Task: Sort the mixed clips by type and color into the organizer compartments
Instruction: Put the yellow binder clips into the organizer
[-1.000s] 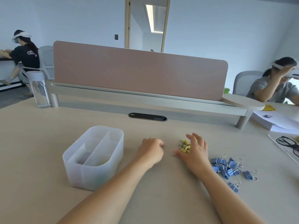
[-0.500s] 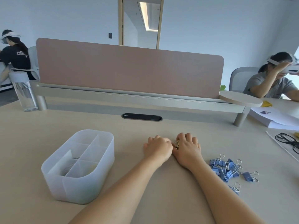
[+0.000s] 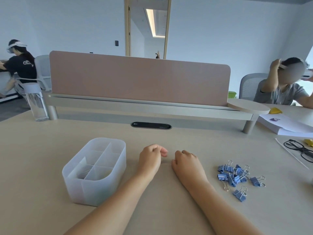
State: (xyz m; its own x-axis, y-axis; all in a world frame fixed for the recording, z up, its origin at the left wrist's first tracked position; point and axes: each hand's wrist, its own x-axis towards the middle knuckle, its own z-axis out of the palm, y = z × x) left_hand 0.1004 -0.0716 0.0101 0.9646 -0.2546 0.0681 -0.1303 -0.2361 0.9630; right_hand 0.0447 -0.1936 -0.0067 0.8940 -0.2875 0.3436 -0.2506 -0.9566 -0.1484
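My left hand and my right hand are side by side on the desk, a small gap between them, both with fingers curled into fists. The yellow clips that lay here are out of sight, hidden inside the fists. The translucent organizer stands left of my left hand; its near compartments hold something silvery and something yellowish. A pile of several blue binder clips lies on the desk to the right of my right hand.
A pink divider screen on a grey shelf crosses the desk's far side, with a clear water bottle at its left end. Black glasses and white papers lie far right. Two people sit in the background.
My hands came together over the small yellow clip pile, closed on it and have drawn apart; the yellow clips no longer show on the desk. The view has shifted.
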